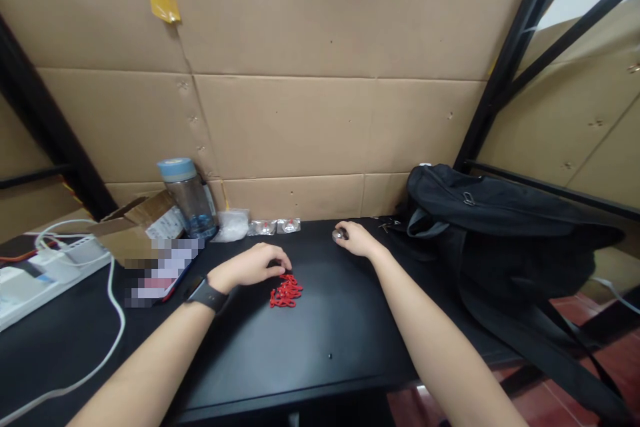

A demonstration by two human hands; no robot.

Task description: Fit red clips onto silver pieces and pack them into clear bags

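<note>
My left hand (257,263), with a dark watch (207,295) on its wrist, rests on the black table (320,333) with fingers curved. Its fingertips are at the upper edge of a small pile of red cords (287,291); whether they pinch a cord is too small to tell. Further back and to the right, my right hand (354,239) is closed round a small, shiny, roundish object (340,235) near the table's back edge. Two small clear packets (263,227) with red bits inside lie side by side to the left of it.
A clear plastic bag (233,224), a bottle with a blue lid (190,197), an open cardboard box (133,230) and a power strip (55,273) with white cables stand at the left. A black backpack (510,233) fills the right. Cardboard panels (300,120) rise behind.
</note>
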